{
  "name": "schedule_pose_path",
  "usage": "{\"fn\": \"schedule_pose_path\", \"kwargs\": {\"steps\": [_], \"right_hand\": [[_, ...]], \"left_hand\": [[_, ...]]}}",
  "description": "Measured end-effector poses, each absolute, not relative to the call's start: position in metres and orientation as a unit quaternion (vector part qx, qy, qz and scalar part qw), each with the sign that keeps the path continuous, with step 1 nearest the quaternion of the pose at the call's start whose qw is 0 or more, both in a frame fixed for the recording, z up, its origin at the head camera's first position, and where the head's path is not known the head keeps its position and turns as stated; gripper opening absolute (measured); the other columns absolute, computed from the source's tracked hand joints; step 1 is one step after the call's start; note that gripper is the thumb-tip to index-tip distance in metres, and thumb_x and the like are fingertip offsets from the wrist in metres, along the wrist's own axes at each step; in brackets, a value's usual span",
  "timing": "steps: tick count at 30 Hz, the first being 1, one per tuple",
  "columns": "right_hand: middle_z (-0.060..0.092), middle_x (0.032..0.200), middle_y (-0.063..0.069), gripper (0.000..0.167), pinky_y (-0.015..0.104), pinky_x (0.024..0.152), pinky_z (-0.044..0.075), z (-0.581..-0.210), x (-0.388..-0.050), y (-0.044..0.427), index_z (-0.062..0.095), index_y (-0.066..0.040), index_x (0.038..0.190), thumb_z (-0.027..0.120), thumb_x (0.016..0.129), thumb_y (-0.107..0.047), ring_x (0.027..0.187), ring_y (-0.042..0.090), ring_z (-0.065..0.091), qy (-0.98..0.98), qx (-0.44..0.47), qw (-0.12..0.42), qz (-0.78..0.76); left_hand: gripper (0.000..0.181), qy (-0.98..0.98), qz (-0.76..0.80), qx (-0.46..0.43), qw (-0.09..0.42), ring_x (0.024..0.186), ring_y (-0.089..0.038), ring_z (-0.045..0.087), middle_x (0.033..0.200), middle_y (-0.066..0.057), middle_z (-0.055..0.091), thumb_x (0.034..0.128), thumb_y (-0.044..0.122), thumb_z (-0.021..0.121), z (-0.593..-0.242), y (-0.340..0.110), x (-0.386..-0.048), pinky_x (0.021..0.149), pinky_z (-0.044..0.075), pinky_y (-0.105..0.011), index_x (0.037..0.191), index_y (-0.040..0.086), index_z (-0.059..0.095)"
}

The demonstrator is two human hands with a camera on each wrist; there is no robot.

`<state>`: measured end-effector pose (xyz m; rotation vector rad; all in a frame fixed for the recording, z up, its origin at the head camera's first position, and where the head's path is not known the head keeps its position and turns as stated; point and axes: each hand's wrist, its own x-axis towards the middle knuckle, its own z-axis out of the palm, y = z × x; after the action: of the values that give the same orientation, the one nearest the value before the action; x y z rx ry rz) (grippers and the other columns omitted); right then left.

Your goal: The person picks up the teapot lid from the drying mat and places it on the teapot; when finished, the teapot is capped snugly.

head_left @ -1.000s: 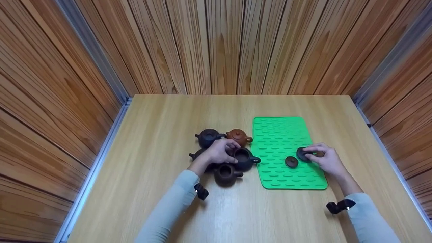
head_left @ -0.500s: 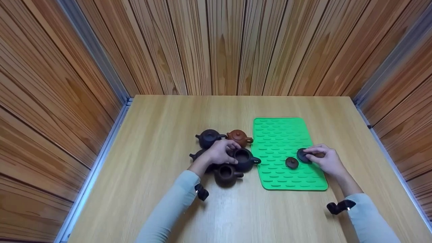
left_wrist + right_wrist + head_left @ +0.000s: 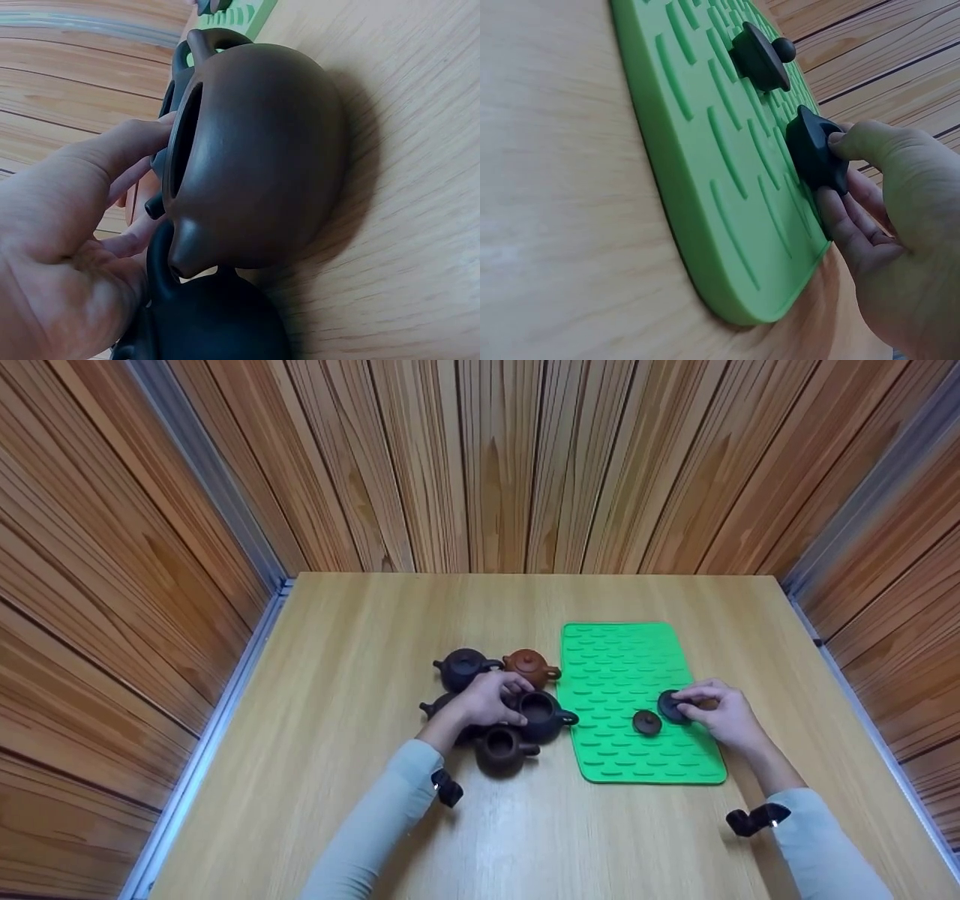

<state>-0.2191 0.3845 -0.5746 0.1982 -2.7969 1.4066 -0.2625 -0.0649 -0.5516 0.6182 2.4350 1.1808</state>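
Note:
With thumb and fingertips my right hand [image 3: 721,715] pinches a black teapot lid [image 3: 673,706] on the green mat's right side. A smaller brown lid with a round knob [image 3: 761,58] lies just to its left. Over the teapot cluster, my left hand [image 3: 487,699] curves its thumb and fingers around the near-left side of a lidless black teapot [image 3: 541,715]; its exact contact is partly hidden. An open brown teapot [image 3: 262,157] stands in front of that hand, its lid off. Another dark teapot [image 3: 217,322] sits under the left wrist, mostly covered in the head view.
Behind the left hand stand a black lidded teapot [image 3: 463,668] and a reddish-brown lidded teapot [image 3: 529,666]. The green textured mat [image 3: 626,761] lies on the wooden table [image 3: 360,660] to the right of the pots. Wood-panelled walls [image 3: 495,472] enclose the back and sides.

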Motion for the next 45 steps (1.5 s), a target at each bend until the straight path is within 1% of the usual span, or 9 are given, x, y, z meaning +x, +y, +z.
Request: {"fn": "schedule_pose_path", "kwargs": {"steps": [4,10,16,23,29,32,39,43,45], "right_hand": [[0.070,0.129,0.020,0.020,0.008,0.088,0.052,-0.574,-0.218,0.382,0.083,0.004,0.122,0.077,0.104,-0.003,0.106,-0.013,0.056,-0.892,0.063,0.005,0.447],[0.070,0.130,0.022,0.021,0.009,0.095,0.051,-0.575,-0.219,0.371,0.083,0.003,0.123,0.078,0.104,-0.005,0.110,-0.013,0.055,-0.890,0.069,-0.006,0.450],[0.069,0.130,0.016,0.020,0.015,0.103,0.045,-0.569,-0.218,0.359,0.084,0.000,0.122,0.079,0.104,-0.006,0.114,-0.010,0.053,-0.893,0.061,-0.012,0.446],[0.067,0.131,0.020,0.020,0.016,0.093,0.052,-0.560,-0.220,0.348,0.084,0.002,0.122,0.078,0.104,-0.004,0.111,-0.002,0.055,-0.887,0.076,-0.018,0.455],[0.067,0.128,0.020,0.018,0.015,0.088,0.054,-0.553,-0.222,0.338,0.085,0.002,0.119,0.081,0.101,-0.003,0.109,-0.003,0.055,-0.887,0.087,-0.016,0.454],[0.068,0.124,0.020,0.017,0.017,0.087,0.054,-0.549,-0.222,0.332,0.086,0.000,0.116,0.082,0.100,-0.002,0.108,-0.005,0.055,-0.889,0.094,-0.009,0.448],[0.069,0.120,0.020,0.015,0.019,0.088,0.056,-0.541,-0.221,0.317,0.088,-0.002,0.111,0.084,0.097,0.001,0.104,-0.001,0.057,-0.889,0.107,-0.004,0.445],[0.069,0.121,0.018,0.015,0.021,0.089,0.057,-0.538,-0.221,0.307,0.088,-0.004,0.111,0.084,0.097,0.000,0.105,0.003,0.057,-0.887,0.110,-0.015,0.447],[0.069,0.120,0.018,0.015,0.022,0.088,0.057,-0.537,-0.221,0.302,0.088,-0.004,0.111,0.084,0.097,-0.001,0.106,0.004,0.056,-0.884,0.114,-0.016,0.452]], "left_hand": [[0.049,0.862,0.419,0.218,0.184,0.131,-0.038,0.073,0.134,-0.020,0.077,0.0875,0.008,0.096,-0.550,-0.064,-0.259,0.120,0.055,-0.051,0.132,0.007,0.077],[0.049,0.869,0.407,0.220,0.174,0.128,-0.032,0.075,0.132,-0.016,0.078,0.0868,0.011,0.097,-0.561,-0.071,-0.260,0.117,0.056,-0.043,0.131,0.009,0.077],[0.049,0.863,0.418,0.217,0.183,0.129,-0.038,0.074,0.133,-0.020,0.078,0.0872,0.008,0.096,-0.555,-0.074,-0.255,0.118,0.056,-0.050,0.133,0.006,0.076],[0.045,0.868,0.409,0.228,0.164,0.121,-0.028,0.077,0.127,-0.012,0.080,0.0877,0.012,0.096,-0.572,-0.077,-0.261,0.111,0.059,-0.041,0.129,0.014,0.077],[0.049,0.862,0.424,0.200,0.194,0.132,-0.038,0.074,0.135,-0.020,0.077,0.0872,0.006,0.095,-0.555,-0.072,-0.256,0.122,0.054,-0.051,0.132,0.008,0.076],[0.048,0.863,0.421,0.204,0.190,0.132,-0.039,0.073,0.136,-0.021,0.077,0.0873,0.006,0.095,-0.552,-0.070,-0.256,0.121,0.054,-0.051,0.132,0.007,0.076],[0.049,0.867,0.403,0.246,0.158,0.124,-0.028,0.076,0.128,-0.011,0.079,0.0850,0.017,0.099,-0.580,-0.069,-0.275,0.113,0.059,-0.041,0.129,0.014,0.078],[0.047,0.868,0.400,0.249,0.155,0.119,-0.024,0.077,0.125,-0.007,0.080,0.0843,0.016,0.099,-0.576,-0.069,-0.273,0.109,0.059,-0.037,0.127,0.017,0.078],[0.047,0.865,0.407,0.239,0.170,0.122,-0.027,0.076,0.127,-0.011,0.079,0.0854,0.012,0.097,-0.560,-0.068,-0.266,0.111,0.059,-0.040,0.128,0.014,0.078]]}}
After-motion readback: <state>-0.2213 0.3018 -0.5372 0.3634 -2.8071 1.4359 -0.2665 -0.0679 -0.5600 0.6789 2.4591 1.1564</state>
